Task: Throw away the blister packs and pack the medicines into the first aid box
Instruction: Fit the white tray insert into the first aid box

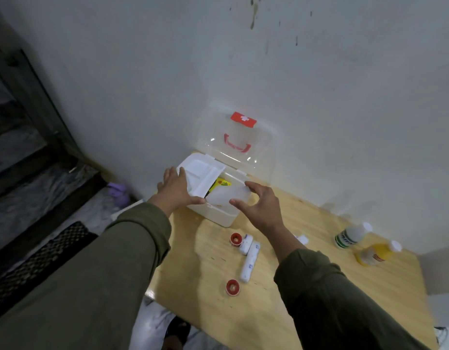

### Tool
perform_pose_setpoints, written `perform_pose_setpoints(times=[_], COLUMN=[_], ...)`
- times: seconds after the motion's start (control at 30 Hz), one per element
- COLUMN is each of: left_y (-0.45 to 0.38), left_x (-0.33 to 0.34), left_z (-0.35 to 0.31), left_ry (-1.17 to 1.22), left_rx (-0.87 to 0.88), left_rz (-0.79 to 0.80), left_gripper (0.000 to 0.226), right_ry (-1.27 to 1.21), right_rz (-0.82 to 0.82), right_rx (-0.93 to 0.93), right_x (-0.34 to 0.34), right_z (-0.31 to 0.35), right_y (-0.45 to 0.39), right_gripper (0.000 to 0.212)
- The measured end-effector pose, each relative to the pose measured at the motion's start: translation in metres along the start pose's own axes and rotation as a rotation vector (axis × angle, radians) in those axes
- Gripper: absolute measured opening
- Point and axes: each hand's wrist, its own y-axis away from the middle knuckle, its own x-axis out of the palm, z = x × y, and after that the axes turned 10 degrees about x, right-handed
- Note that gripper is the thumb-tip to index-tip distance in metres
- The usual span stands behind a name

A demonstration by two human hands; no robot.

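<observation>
Left hand (176, 188) grips the first aid box (219, 214); right hand (261, 208), fingers spread, seemingly touches its translucent tray (227, 195).

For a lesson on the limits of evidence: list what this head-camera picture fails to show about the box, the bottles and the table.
- Box contents: mostly hidden by the white tray and a translucent piece at the right hand.
- Bottle labels, white and yellow: too small and blurred to read.
- Table near right corner: covered by the right sleeve.
- Small white item: partly behind the right wrist.

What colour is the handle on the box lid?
Red handle, clearest in the head view.
</observation>
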Motion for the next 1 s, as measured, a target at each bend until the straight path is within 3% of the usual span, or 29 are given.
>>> perform_pose_setpoints(times=[0.57, 0.73, 1.0], left_y=[-0.007, -0.006, -0.006], left_x=[0.006, 0.006, 0.004], left_z=[0.005, 0.005, 0.004], left_ry=[0.002, 0.007, -0.005], left_rx=[-0.011, 0.004, 0.004], left_rz=[-0.046, -0.044, -0.035], left_gripper=[0.128, 0.127, 0.127], right_ry=[0.217, 0.356, 0.366], right_rz=[0.116, 0.193, 0.304], right_rx=[-0.045, -0.018, 0.067], right_x=[0.044, 0.047, 0.045], right_z=[0.003, 0.008, 0.012], right_y=[-0.015, -0.018, -0.019], right_gripper=[0.061, 0.076, 0.055])
